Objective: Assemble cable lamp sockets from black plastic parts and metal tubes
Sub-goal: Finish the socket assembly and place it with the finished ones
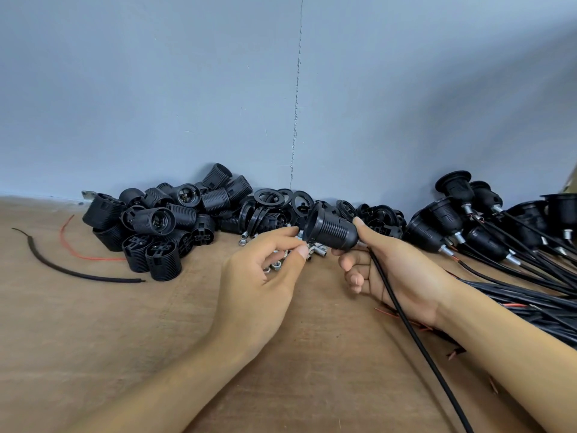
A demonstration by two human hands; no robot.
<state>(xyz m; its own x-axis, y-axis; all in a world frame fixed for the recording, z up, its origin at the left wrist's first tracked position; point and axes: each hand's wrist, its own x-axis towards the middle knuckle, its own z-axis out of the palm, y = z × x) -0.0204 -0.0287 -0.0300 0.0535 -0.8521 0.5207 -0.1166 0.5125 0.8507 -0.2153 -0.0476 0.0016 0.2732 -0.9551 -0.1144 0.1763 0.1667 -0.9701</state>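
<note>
My right hand [387, 270] grips the narrow back end of a black ribbed lamp socket [332, 229], held sideways above the table, with its black cable [415, 332] running down past my palm. My left hand [259, 276] reaches to the socket's wide flanged rim, thumb and fingertips pinched together right at its lower edge. Small metal tubes and nuts [312, 250] lie on the table just beneath both hands, partly hidden by my left fingers.
A heap of loose black threaded socket bodies [156, 223] and rings [271, 198] sits against the grey wall. Assembled sockets with cables [487, 226] are piled at the right. Stray black wire [62, 267] and red wire [78, 251] lie on the brown table at left.
</note>
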